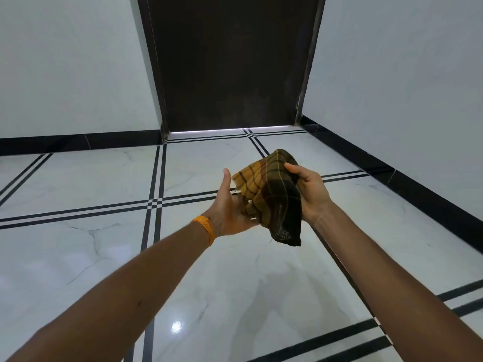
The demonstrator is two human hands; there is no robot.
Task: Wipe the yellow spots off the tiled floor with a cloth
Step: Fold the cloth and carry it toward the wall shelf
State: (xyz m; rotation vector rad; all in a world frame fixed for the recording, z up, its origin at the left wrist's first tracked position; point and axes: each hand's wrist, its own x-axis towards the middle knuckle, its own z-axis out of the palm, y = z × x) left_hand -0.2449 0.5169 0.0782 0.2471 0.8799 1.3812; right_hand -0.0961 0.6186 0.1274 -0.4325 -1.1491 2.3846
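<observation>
A folded plaid cloth (271, 197), yellow and dark brown, is held up in the air between both hands, well above the white tiled floor (78, 252). My right hand (311, 192) grips its right edge, thumb on top. My left hand (230, 207), palm up with fingers spread, supports the cloth from below on its left side. An orange band circles my left wrist. No yellow spots show on the tiles in view.
A dark closed door (232, 61) stands straight ahead, with light under it. White walls with a black skirting (407, 176) run left and right. Black double lines cross the glossy marble-look tiles.
</observation>
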